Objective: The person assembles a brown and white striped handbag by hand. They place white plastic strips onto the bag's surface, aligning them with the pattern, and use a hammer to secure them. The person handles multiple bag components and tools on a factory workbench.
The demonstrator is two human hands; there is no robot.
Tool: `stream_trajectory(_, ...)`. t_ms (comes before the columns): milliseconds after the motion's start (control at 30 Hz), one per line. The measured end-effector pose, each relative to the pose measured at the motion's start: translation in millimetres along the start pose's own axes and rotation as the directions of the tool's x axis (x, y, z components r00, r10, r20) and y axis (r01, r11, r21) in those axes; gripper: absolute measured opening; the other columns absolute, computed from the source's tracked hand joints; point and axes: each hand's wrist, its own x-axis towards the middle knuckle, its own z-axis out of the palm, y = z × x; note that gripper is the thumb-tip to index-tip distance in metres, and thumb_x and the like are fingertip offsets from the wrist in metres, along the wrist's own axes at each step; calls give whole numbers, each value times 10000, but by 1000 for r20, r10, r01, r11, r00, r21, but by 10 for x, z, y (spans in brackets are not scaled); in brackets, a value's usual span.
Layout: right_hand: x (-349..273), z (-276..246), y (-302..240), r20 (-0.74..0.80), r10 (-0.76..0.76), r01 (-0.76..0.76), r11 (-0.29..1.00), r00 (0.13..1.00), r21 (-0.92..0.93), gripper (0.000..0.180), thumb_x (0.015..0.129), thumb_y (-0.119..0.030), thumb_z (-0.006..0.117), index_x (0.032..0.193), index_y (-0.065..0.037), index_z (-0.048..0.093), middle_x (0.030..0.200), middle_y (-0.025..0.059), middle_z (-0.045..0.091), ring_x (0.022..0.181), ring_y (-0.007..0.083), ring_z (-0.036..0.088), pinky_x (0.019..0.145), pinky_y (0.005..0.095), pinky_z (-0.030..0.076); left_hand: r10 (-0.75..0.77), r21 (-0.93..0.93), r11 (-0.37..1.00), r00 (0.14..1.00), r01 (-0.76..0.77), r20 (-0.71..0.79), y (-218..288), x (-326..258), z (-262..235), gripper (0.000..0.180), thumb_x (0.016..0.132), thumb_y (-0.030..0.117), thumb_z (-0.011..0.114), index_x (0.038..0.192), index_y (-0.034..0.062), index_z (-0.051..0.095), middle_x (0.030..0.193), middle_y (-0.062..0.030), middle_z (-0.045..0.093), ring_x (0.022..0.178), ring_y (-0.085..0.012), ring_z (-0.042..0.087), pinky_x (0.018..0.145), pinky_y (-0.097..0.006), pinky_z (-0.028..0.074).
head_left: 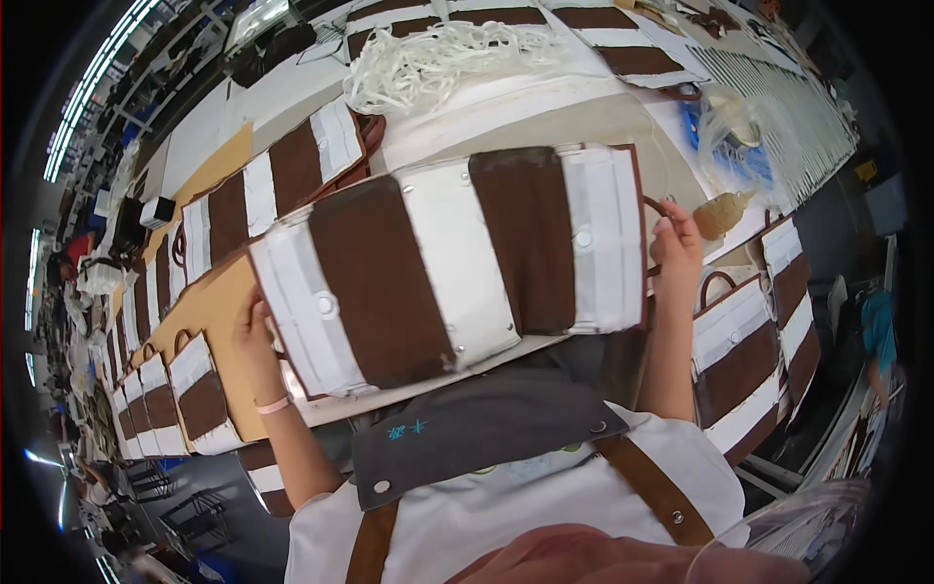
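An opened-out handbag body (452,253) in brown and white stretches across the front of me, above the near table edge. Brown panels flank its white middle strip, and pale bands with round metal snaps run along both ends. My left hand (256,336) grips the left end, its fingers partly hidden behind the edge. At the other end my right hand (677,245) is closed around the brown handle (657,205) that sticks out there. The bag is slightly tilted, its right end higher.
Similar bag pieces (228,222) lie in a row along the left side, and more (732,341) hang at the right. A heap of white strips (428,66) rests at the back of the table. A yellowish bottle (722,214) lies beyond my right hand, near clear plastic (744,131).
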Motion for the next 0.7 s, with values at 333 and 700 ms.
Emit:
stream_trajectory(333, 526, -5, 398, 283, -165, 319, 263, 945, -911, 268, 912, -141, 628, 1151, -25, 663, 973, 178, 667, 825, 323, 617, 731, 428, 493, 17, 231, 973, 1000, -17, 3, -718, -195, -268, 315, 997, 66, 528, 1289, 23, 640, 1190, -66, 690, 904, -96, 589, 780, -243, 473)
stream_trajectory(700, 1217, 211, 529, 238, -207, 260, 86, 949, -962, 124, 899, -95, 613, 983, -4, 609, 945, 196, 643, 804, 381, 646, 741, 450, 507, 111, 420, 900, 993, -114, 32, -1016, -135, -365, 305, 975, 33, 538, 1261, -1, 640, 1258, -148, 645, 1151, -250, 599, 987, -347, 461)
